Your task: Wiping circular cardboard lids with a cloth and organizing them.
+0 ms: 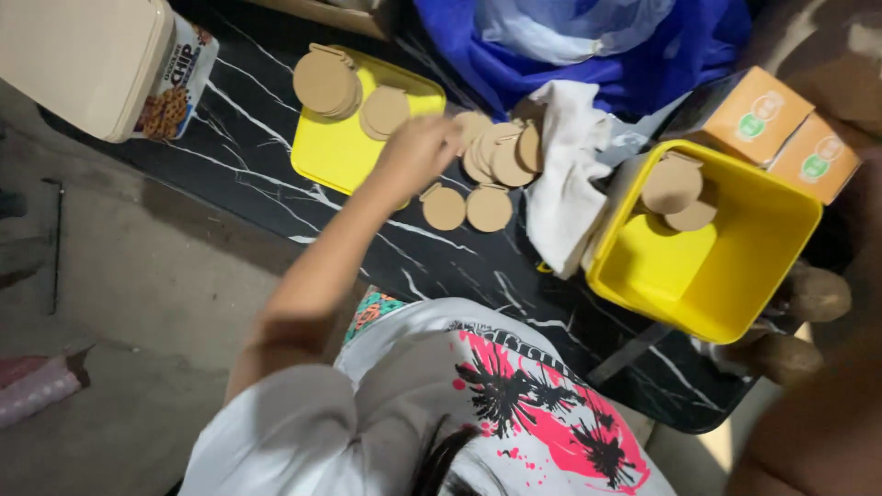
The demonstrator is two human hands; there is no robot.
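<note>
- A co-worker in a white shirt (413, 395) with a pink and black print fills the bottom edge, one bare arm stretched toward 12 o'clock.
- The co-worker's hand (415, 152) hovers over the black marbled surface (248, 138), fingers curled; blur hides whether this grip holds anything.
- A loose heap of wooden discs (501, 152) lies just at its 3 o'clock; two flat discs (467, 208) sit at its 5 o'clock.
- A yellow tray (335, 152) at its 9 o'clock carries two disc stacks (326, 81).
- A yellow tub (735, 294), far toward 3 o'clock, holds two or three discs (672, 184).
- The right hand (816, 294) appears as blurred rounded shapes at the tub's corner; its grip cannot be told.
- A white cloth (565, 174) lies between heap and tub.
</note>
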